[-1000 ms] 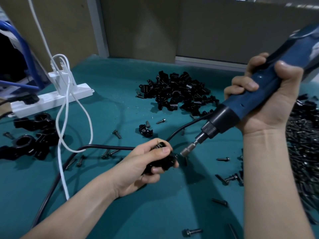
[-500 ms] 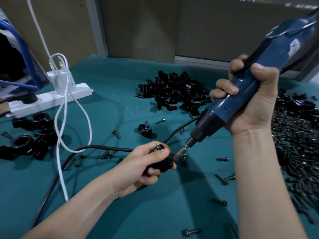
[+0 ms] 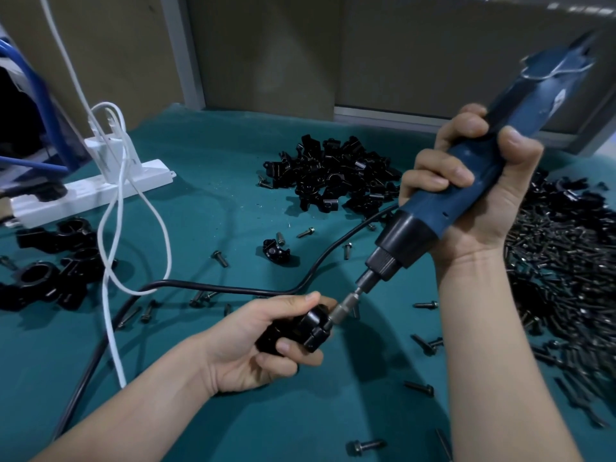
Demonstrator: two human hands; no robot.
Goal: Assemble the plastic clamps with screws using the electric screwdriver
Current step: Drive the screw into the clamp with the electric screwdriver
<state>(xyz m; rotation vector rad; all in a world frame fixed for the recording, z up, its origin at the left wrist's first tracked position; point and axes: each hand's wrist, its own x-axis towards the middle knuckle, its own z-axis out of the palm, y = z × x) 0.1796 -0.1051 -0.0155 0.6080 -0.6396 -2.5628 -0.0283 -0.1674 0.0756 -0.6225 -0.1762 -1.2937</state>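
Note:
My left hand (image 3: 256,345) grips a black plastic clamp (image 3: 301,333) just above the green mat, thumb on top and fingers curled beneath. My right hand (image 3: 473,195) holds the blue electric screwdriver (image 3: 466,181), tilted down to the left. Its bit (image 3: 345,306) meets the clamp's right end, where a screw head sits in the hole. A pile of loose black clamp halves (image 3: 333,175) lies at the back centre. A heap of black screws (image 3: 563,275) spreads along the right.
Assembled clamps (image 3: 50,268) lie at the left. A white power strip (image 3: 90,191) with a white cable (image 3: 113,261) stands behind them. The screwdriver's black cord (image 3: 206,288) runs across the mat. Single screws and one clamp half (image 3: 275,251) are scattered about.
The screwdriver has swung down and left, tilting more upright. Its bit has gone from hovering to the right of the clamp to touching the clamp's end. My left hand has hardly moved.

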